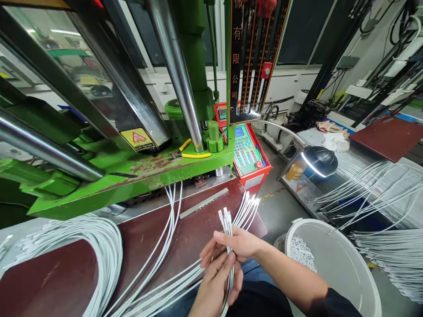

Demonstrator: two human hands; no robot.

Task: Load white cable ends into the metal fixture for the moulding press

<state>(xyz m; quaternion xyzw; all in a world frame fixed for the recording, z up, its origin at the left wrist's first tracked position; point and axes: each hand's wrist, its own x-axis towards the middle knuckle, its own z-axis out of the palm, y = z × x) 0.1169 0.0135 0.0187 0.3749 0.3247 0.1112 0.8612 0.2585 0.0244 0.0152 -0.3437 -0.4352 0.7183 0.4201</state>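
Currently we see our left hand (pixel 218 275) and right hand (pixel 243 241) together, both clamped on a bundle of white cables (pixel 226 220) toward six o'clock in view, tips to twelve. Around it: a fan of white-ended cables (pixel 247 209) at one o'clock, a flat grey metal bar (pixel 204 204) at eleven, a round pale plastic bin (pixel 343 264) at three.

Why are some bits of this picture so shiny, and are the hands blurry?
Head view: the lamp shines as a bright white strip; head view too: the silver pole has streaks of glare, and the far white cable ends look washed out, perhaps from that lamp; head view again: left hand and right hand look fairly sharp.
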